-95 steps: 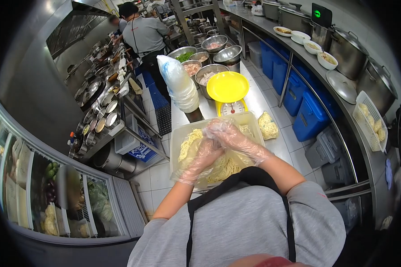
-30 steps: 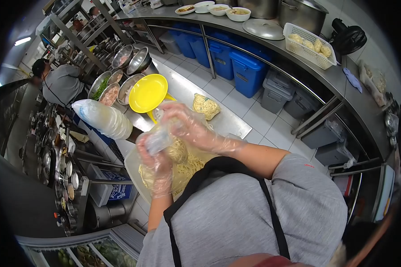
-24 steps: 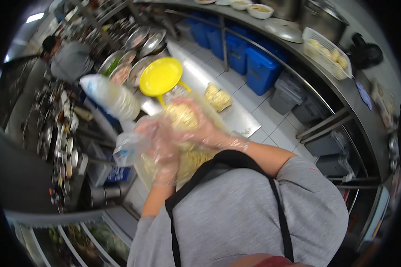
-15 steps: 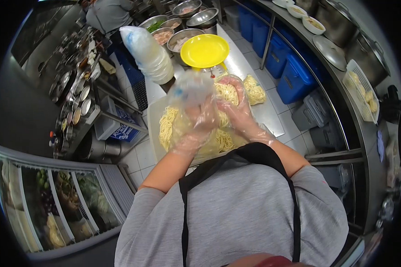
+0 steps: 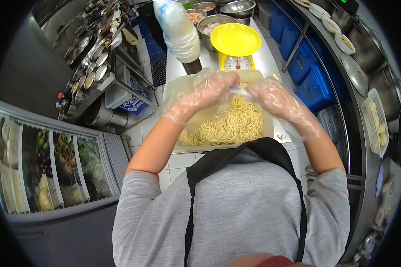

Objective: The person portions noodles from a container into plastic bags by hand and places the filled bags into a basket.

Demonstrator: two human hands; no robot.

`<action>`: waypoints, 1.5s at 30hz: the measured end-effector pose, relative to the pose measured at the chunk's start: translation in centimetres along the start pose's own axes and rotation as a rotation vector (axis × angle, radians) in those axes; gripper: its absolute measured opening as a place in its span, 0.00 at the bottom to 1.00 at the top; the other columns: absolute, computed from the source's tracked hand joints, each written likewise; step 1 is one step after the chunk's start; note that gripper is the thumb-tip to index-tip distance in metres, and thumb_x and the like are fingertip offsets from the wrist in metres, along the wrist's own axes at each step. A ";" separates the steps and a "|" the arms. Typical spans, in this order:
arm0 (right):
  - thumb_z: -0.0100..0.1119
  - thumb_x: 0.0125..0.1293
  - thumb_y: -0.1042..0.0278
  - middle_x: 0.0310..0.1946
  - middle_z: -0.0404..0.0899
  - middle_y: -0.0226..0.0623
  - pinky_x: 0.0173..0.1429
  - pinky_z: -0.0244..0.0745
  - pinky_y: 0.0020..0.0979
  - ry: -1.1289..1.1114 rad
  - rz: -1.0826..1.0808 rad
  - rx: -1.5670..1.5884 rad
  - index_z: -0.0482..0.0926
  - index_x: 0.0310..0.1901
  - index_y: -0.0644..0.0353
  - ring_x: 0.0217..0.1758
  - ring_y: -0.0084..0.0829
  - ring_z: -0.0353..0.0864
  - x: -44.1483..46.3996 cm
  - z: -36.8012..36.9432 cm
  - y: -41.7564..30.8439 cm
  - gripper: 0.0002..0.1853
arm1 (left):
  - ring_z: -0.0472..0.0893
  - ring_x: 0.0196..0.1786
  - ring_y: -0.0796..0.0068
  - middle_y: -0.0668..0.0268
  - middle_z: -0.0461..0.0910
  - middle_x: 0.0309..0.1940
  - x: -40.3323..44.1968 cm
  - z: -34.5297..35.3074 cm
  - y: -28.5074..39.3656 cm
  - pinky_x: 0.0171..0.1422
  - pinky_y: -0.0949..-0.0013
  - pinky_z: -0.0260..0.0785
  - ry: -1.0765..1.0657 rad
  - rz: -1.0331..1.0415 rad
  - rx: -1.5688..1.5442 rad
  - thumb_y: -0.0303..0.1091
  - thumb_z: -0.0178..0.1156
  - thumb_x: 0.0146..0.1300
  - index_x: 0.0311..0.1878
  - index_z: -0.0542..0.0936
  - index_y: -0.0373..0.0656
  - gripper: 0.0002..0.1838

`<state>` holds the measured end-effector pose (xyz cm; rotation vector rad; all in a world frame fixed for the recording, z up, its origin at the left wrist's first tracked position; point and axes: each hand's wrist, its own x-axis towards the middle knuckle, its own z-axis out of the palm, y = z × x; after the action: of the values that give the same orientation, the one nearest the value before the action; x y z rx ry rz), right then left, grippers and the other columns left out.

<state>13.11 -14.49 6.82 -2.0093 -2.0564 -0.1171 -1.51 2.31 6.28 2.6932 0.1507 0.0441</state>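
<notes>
Both hands wear clear plastic gloves above a translucent tub (image 5: 170, 91) holding a heap of yellow noodles (image 5: 236, 122). My left hand (image 5: 216, 89) has its fingers closed on one end of a twisted clear plastic bag (image 5: 237, 90). The other end is pinched in my right hand (image 5: 274, 95). What the bag contains cannot be made out behind the hands. Just beyond the tub stands a yellow scale (image 5: 237, 62) with a round yellow dish (image 5: 236, 40) on top. Left of the scale, a tall stack of wrapped plastic (image 5: 178, 33) rests on a dark base.
Metal bowls (image 5: 214, 26) of meat stand behind the scale. Blue bins (image 5: 315, 89) sit under the right-hand counter, where a white basket (image 5: 375, 122) holds noodle portions. A glass-topped fridge (image 5: 53, 171) is at lower left, with a rack of pans (image 5: 91, 78) above.
The hands have moved from holding a noodle portion and a loose bag to stretching twisted plastic between them. The view has turned, and the scale's dial now shows clearly.
</notes>
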 end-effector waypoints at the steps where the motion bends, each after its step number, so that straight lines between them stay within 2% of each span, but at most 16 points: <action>1: 0.59 0.59 0.68 0.34 0.78 0.40 0.48 0.72 0.36 0.071 -0.113 0.095 0.76 0.47 0.58 0.41 0.35 0.78 -0.6 -0.2 0.3 0.13 | 0.75 0.49 0.58 0.55 0.74 0.44 -0.6 0.2 -0.4 0.56 0.56 0.65 0.009 -0.016 -0.003 0.31 0.58 0.59 0.47 0.72 0.41 0.13; 3: 0.56 0.62 0.64 0.27 0.78 0.36 0.42 0.73 0.32 0.146 -0.231 0.197 0.79 0.42 0.61 0.34 0.33 0.78 -0.9 -1.2 1.1 0.11 | 0.76 0.42 0.57 0.58 0.75 0.40 -2.1 0.7 -0.6 0.55 0.59 0.68 0.343 0.363 0.004 0.31 0.58 0.60 0.45 0.74 0.39 0.12; 5: 0.59 0.62 0.68 0.33 0.79 0.33 0.39 0.73 0.29 -0.281 0.237 0.811 0.76 0.44 0.63 0.37 0.25 0.79 -0.5 -2.8 1.8 0.11 | 0.77 0.37 0.63 0.61 0.76 0.38 -2.9 -1.0 1.8 0.51 0.64 0.71 0.408 0.366 0.037 0.33 0.58 0.62 0.43 0.75 0.38 0.10; 7: 0.59 0.63 0.64 0.34 0.79 0.31 0.39 0.73 0.27 -0.249 0.235 1.077 0.76 0.45 0.62 0.37 0.23 0.78 0.6 -0.8 2.6 0.13 | 0.78 0.42 0.72 0.63 0.77 0.40 -3.7 -1.8 3.7 0.49 0.68 0.73 0.177 0.160 -0.566 0.35 0.58 0.63 0.43 0.77 0.38 0.11; 10: 0.58 0.64 0.56 0.37 0.79 0.26 0.37 0.73 0.21 0.076 0.321 1.872 0.74 0.51 0.59 0.35 0.17 0.75 2.0 4.0 0.6 0.19 | 0.78 0.48 0.73 0.63 0.78 0.45 -2.6 -0.4 5.5 0.50 0.67 0.75 0.376 -0.035 -1.267 0.36 0.59 0.63 0.46 0.76 0.38 0.13; 13: 0.55 0.66 0.53 0.42 0.77 0.27 0.33 0.73 0.20 0.201 0.680 1.979 0.69 0.57 0.57 0.32 0.17 0.76 3.5 6.4 -4.7 0.23 | 0.80 0.44 0.68 0.60 0.78 0.42 -0.7 2.3 1.7 0.51 0.67 0.74 0.654 -0.207 -1.661 0.35 0.60 0.62 0.46 0.74 0.38 0.14; 15: 0.54 0.66 0.54 0.40 0.77 0.28 0.33 0.73 0.21 0.087 0.614 2.085 0.70 0.56 0.57 0.30 0.19 0.76 3.8 10.3 -4.1 0.21 | 0.80 0.45 0.65 0.57 0.77 0.44 -0.8 3.9 -0.1 0.47 0.61 0.76 0.707 -0.463 -1.919 0.36 0.59 0.63 0.53 0.71 0.39 0.18; 19: 0.51 0.68 0.58 0.33 0.77 0.31 0.28 0.68 0.24 -0.037 0.638 2.287 0.72 0.51 0.56 0.25 0.21 0.73 4.7 12.5 -6.1 0.15 | 0.80 0.46 0.62 0.57 0.76 0.47 -1.1 6.0 -1.3 0.45 0.55 0.77 0.847 -0.509 -2.121 0.40 0.56 0.65 0.58 0.67 0.41 0.22; 21: 0.49 0.68 0.60 0.29 0.75 0.30 0.26 0.63 0.24 0.044 0.829 2.320 0.73 0.47 0.56 0.22 0.20 0.69 4.8 11.7 -7.1 0.12 | 0.82 0.36 0.63 0.57 0.78 0.43 -1.4 6.1 -0.7 0.37 0.59 0.78 0.922 -0.556 -2.112 0.41 0.55 0.65 0.55 0.70 0.40 0.20; 23: 0.49 0.69 0.56 0.25 0.72 0.26 0.24 0.62 0.20 -0.042 0.553 2.365 0.74 0.39 0.54 0.17 0.18 0.65 4.6 13.7 -6.0 0.11 | 0.79 0.25 0.66 0.58 0.79 0.35 -2.3 6.3 -1.0 0.26 0.65 0.75 0.706 -0.620 -1.789 0.40 0.54 0.65 0.50 0.73 0.39 0.16; 29: 0.46 0.70 0.57 0.20 0.71 0.30 0.25 0.64 0.27 -0.104 0.799 1.731 0.74 0.34 0.59 0.18 0.24 0.68 4.3 12.1 -6.1 0.15 | 0.75 0.24 0.74 0.62 0.77 0.29 -0.2 10.0 -1.4 0.24 0.70 0.70 1.058 -0.584 -1.829 0.32 0.57 0.63 0.39 0.74 0.39 0.07; 31: 0.46 0.68 0.57 0.32 0.78 0.47 0.35 0.70 0.38 -0.056 0.471 0.936 0.75 0.37 0.62 0.32 0.41 0.77 3.9 11.2 -5.3 0.16 | 0.75 0.29 0.76 0.65 0.76 0.29 -0.1 9.6 -0.4 0.31 0.70 0.70 1.177 -0.597 -1.682 0.32 0.58 0.62 0.39 0.74 0.38 0.07; 35: 0.45 0.68 0.60 0.31 0.78 0.52 0.39 0.70 0.41 0.137 0.288 0.669 0.76 0.38 0.63 0.34 0.48 0.79 3.8 9.5 -5.4 0.15 | 0.74 0.30 0.80 0.66 0.77 0.32 0.2 9.9 -1.2 0.34 0.75 0.67 1.242 -0.426 -1.519 0.35 0.59 0.63 0.41 0.76 0.36 0.11; 38: 0.46 0.66 0.62 0.34 0.78 0.54 0.42 0.70 0.44 0.014 0.318 0.494 0.77 0.40 0.59 0.38 0.51 0.78 4.3 8.5 -5.2 0.12 | 0.71 0.28 0.83 0.70 0.74 0.28 -0.6 8.9 -1.6 0.33 0.77 0.64 0.999 -0.592 -0.940 0.31 0.61 0.60 0.37 0.76 0.37 0.08; 40: 0.46 0.65 0.62 0.34 0.78 0.53 0.43 0.71 0.46 0.061 0.281 0.380 0.78 0.39 0.58 0.38 0.51 0.78 4.2 8.5 -5.1 0.12 | 0.67 0.26 0.85 0.73 0.71 0.25 -0.4 9.6 -2.9 0.32 0.79 0.62 1.124 -0.388 -0.602 0.27 0.64 0.56 0.32 0.77 0.37 0.05; 45: 0.50 0.65 0.58 0.44 0.79 0.46 0.51 0.70 0.40 0.070 0.002 0.124 0.80 0.40 0.60 0.49 0.47 0.77 4.4 7.6 -3.1 0.15 | 0.66 0.28 0.86 0.74 0.71 0.25 -2.8 8.4 -2.8 0.34 0.79 0.61 0.995 -0.303 -0.614 0.24 0.66 0.54 0.29 0.77 0.37 0.06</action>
<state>8.96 -8.52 0.92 -1.9065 -1.9682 -0.0567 -4.16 0.96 -2.54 1.7961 0.7001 1.1254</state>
